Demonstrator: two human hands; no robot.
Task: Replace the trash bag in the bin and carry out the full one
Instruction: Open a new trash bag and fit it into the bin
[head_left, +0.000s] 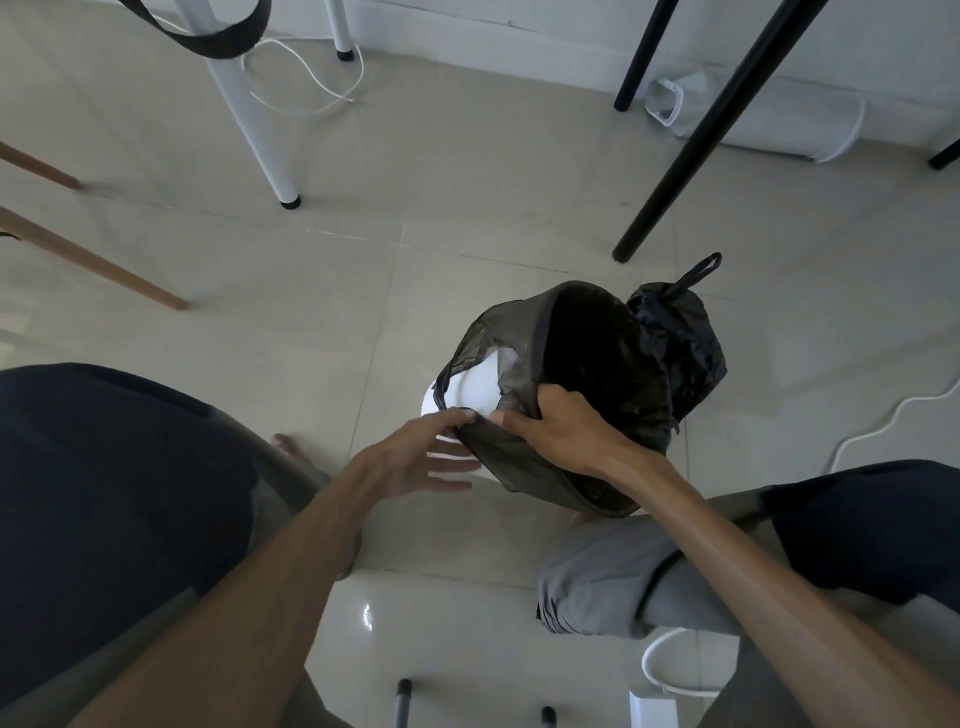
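A small white bin (470, 387) stands on the tiled floor between my knees. A new dark, translucent trash bag (582, 348) sits in it, its mouth open and its rim partly folded over the bin's edge. My right hand (561, 428) grips the near rim of this bag. My left hand (421, 457) pinches the bag's edge with its fingertips at the bin's near left side, the other fingers spread. Behind the bin on the right stands the full black bag (675, 343), tied shut, with a loop at its top.
Black table legs (691, 150) rise behind the bin and white legs (254, 119) to the left. Wooden legs (93, 265) cross the far left. White cables (306, 78) lie on the floor at the back and at the right. My bare foot (291, 447) rests left of the bin.
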